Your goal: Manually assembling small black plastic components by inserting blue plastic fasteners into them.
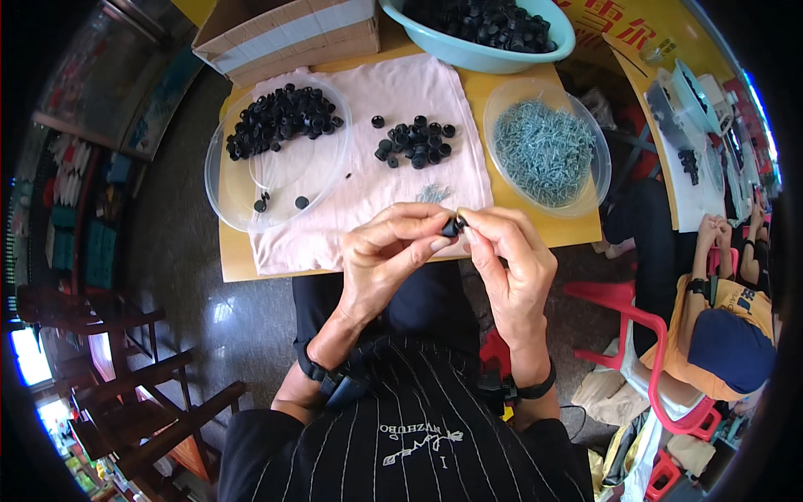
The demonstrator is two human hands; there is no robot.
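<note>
Above my lap, at the table's near edge, my left hand (381, 255) pinches a small black cylindrical cap (450, 227) between thumb and fingertips. My right hand (508, 259) meets it from the right, with thumb and forefinger closed on something small and dark at the cap's end; its kind is hidden by the fingers. Just beyond the hands lies a little heap of screws (433, 194) on a pink cloth (368, 201). Farther up the cloth is a pile of black caps (418, 144).
A clear round lid (288, 197) at left bears many black pieces (280, 121). On the right stands a clear tub (604, 188) of screws (544, 151). A cardboard box (293, 42) and a blue basin (468, 58) line the back. A co-worker (719, 326) sits beyond a red chair (657, 360).
</note>
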